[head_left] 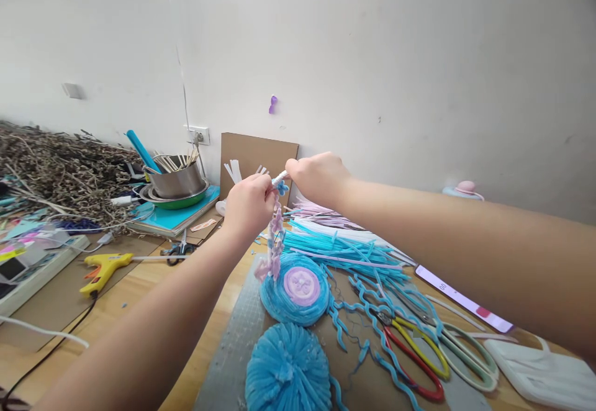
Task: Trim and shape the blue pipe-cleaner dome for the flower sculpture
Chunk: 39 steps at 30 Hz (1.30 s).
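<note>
My left hand and my right hand are both closed on a white pipe cleaner strand, held up between them. From it hangs a strip of pink, white and blue pipe cleaner flowers, its lower end near a round blue coiled piece. That piece bears a lilac disc with a flower at its centre. Nearer to me lies a pleated blue fuzzy disc. Both round pieces are over the grey cutting mat.
Blue pipe cleaners, red-and-yellow-handled pliers, pale green scissors and a phone lie to the right. A yellow glue gun, a metal bowl with sticks and dried branches are at left.
</note>
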Each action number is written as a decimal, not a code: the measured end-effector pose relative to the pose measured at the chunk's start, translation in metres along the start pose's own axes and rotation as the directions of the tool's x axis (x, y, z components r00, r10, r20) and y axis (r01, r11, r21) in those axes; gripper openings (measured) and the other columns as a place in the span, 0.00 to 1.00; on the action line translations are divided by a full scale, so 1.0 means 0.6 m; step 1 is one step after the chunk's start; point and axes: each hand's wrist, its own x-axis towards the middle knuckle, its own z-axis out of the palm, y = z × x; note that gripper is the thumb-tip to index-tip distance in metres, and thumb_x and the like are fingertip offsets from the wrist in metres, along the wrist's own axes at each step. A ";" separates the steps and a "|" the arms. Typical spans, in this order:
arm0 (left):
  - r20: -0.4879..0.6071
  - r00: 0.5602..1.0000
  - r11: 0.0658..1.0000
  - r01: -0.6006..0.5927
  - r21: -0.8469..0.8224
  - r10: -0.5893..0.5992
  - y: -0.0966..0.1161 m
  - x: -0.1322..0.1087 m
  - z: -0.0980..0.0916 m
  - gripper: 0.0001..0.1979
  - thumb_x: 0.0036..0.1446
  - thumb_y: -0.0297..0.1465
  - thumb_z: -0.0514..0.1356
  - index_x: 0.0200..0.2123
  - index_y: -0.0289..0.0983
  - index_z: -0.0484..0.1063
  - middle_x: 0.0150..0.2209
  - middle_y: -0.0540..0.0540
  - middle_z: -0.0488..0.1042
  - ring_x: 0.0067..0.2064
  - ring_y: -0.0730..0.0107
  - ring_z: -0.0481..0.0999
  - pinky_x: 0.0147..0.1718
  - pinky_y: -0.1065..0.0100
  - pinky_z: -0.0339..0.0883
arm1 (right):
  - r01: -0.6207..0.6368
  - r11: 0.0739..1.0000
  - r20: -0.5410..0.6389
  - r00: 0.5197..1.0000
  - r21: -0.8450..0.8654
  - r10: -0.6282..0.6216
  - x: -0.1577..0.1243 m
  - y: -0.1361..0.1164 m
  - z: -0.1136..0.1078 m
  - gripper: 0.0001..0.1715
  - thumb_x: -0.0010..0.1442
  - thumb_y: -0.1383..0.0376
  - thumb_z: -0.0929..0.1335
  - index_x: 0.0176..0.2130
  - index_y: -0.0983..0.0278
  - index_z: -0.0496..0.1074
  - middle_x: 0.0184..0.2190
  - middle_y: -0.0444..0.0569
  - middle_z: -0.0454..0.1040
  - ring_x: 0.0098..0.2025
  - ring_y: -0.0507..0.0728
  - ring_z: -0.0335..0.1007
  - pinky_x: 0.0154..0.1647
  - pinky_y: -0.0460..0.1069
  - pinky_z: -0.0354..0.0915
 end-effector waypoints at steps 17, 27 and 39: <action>0.084 0.995 0.994 0.044 0.096 -0.053 0.006 0.010 -0.022 0.12 0.57 0.40 0.56 0.26 0.40 0.69 0.27 0.46 0.75 0.28 0.65 0.70 0.23 0.68 0.49 | 0.105 0.994 -0.195 0.976 0.017 -0.100 -0.021 0.016 0.033 0.23 0.68 0.54 0.54 0.48 0.66 0.64 0.42 0.53 0.74 0.30 0.57 0.71 0.23 0.49 0.43; 0.176 0.984 0.956 -0.084 0.281 0.034 0.015 0.010 -0.009 0.15 0.62 0.34 0.49 0.30 0.35 0.71 0.27 0.40 0.74 0.28 0.58 0.74 0.23 0.65 0.50 | 0.125 0.987 -0.099 0.986 -0.098 -0.135 -0.030 0.021 0.019 0.21 0.65 0.70 0.51 0.42 0.69 0.68 0.33 0.59 0.73 0.31 0.60 0.69 0.25 0.51 0.41; 0.190 0.973 0.944 -0.178 0.278 0.128 0.001 0.013 0.000 0.14 0.62 0.31 0.48 0.33 0.35 0.72 0.31 0.41 0.75 0.30 0.59 0.74 0.24 0.65 0.51 | 0.060 0.998 -0.073 0.995 -0.008 -0.061 -0.008 0.027 0.031 0.17 0.63 0.68 0.56 0.41 0.68 0.70 0.32 0.59 0.77 0.32 0.61 0.72 0.26 0.49 0.47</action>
